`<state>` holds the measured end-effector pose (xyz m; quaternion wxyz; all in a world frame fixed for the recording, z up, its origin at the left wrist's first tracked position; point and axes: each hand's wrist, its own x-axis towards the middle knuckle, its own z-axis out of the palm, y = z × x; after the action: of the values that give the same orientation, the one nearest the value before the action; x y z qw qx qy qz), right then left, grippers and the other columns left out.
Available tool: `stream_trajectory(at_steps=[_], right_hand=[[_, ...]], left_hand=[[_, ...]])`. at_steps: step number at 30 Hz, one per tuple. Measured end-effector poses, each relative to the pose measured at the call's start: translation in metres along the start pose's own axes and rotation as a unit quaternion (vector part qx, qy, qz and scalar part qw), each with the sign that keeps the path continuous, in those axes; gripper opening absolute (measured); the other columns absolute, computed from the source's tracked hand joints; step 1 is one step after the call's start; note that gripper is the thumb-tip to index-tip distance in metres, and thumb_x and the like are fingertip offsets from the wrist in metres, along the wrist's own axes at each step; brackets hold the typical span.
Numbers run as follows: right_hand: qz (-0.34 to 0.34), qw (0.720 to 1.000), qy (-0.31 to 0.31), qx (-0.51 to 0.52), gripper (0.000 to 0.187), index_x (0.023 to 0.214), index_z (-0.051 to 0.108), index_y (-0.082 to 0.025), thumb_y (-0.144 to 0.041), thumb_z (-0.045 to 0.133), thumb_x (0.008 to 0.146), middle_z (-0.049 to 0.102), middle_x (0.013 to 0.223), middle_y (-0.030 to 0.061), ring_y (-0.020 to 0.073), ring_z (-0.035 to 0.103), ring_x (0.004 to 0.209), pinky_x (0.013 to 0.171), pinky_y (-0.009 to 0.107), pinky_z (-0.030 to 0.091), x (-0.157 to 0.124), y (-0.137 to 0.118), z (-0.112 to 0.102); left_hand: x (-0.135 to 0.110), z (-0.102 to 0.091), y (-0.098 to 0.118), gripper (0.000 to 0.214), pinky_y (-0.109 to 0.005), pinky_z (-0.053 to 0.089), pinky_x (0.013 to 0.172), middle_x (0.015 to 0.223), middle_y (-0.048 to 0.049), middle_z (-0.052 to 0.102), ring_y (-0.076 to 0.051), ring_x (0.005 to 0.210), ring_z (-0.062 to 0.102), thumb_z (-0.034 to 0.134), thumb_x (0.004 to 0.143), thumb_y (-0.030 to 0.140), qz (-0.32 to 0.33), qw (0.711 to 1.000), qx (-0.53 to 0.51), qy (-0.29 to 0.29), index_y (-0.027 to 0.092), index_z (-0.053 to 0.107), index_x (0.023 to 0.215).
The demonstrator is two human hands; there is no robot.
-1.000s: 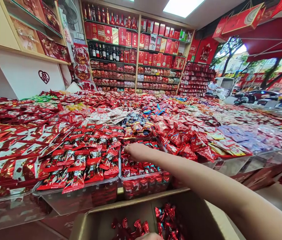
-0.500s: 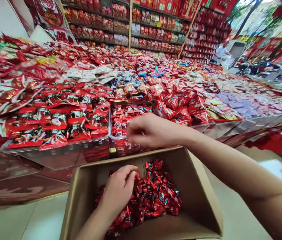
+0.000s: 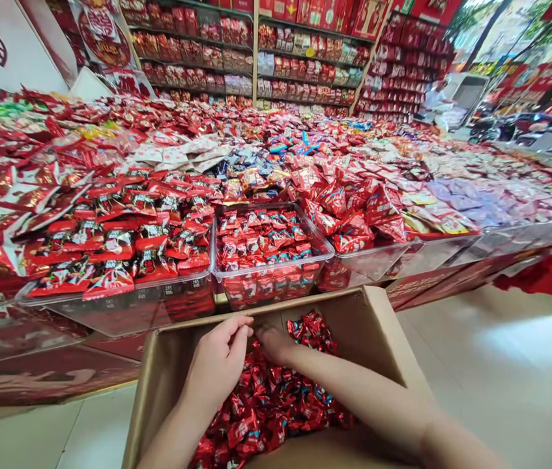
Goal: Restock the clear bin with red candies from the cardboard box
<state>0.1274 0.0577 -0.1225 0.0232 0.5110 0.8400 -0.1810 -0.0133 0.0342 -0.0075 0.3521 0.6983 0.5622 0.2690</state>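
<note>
Sitting near an open brown cardboard box's (image 3: pixel 361 332) far edge: bare right hand (image 3: pixel 274 343), bare left hand (image 3: pixel 219 358); can't tell either grip. Far-right corner has room beside shiny red wrapped candies (image 3: pixel 259 413).

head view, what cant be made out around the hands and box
In the head view:
Right hand: blurred; whether it holds anything is unclear.
Left hand: its palm is hidden by its back.
Candies: some covered by the hands; print too small.
Box: near side cut off by the bottom edge.
</note>
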Motion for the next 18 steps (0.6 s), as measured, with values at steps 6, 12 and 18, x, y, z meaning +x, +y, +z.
stream_trajectory(at_steps=[6, 12, 18], right_hand=[[-0.012, 0.998, 0.050, 0.040, 0.008, 0.074, 0.060, -0.020, -0.016, 0.054, 0.069, 0.061, 0.078, 0.0038, 0.0148, 0.056, 0.067, 0.055, 0.021, 0.041, -0.024, -0.003, -0.035], [-0.112, 0.908, 0.305, 0.265, 0.016, 0.086, 0.055, -0.021, -0.014, 0.044, 0.079, 0.054, 0.086, 0.0045, 0.0111, 0.052, 0.081, 0.069, 0.022, 0.045, -0.092, -0.026, -0.088], [-0.125, 0.885, 0.368, 0.255, 0.018, 0.084, 0.055, -0.022, -0.009, 0.046, 0.077, 0.051, 0.092, 0.0054, 0.0113, 0.052, 0.082, 0.068, 0.023, 0.046, -0.110, -0.033, -0.071]], left_hand=[[0.001, -0.002, 0.002, 0.027, -0.036, 0.039, 0.085, 0.101, -0.0072, 0.065, -0.023, 0.095, 0.057, 0.041, 0.080, 0.029, -0.017, 1.000, 0.005, -0.019, 0.019, 0.060, 0.097], [-0.003, 0.003, 0.011, 0.038, -0.031, 0.047, 0.059, 0.085, -0.0071, 0.067, -0.021, 0.074, 0.062, 0.037, 0.081, 0.042, -0.118, 0.967, -0.179, -0.141, 0.017, 0.056, 0.103], [-0.009, 0.012, 0.018, 0.029, -0.020, 0.040, 0.050, 0.062, 0.0020, 0.062, -0.009, 0.051, 0.051, 0.060, 0.069, 0.026, -0.143, 0.897, -0.399, -0.122, 0.014, 0.059, 0.095]])
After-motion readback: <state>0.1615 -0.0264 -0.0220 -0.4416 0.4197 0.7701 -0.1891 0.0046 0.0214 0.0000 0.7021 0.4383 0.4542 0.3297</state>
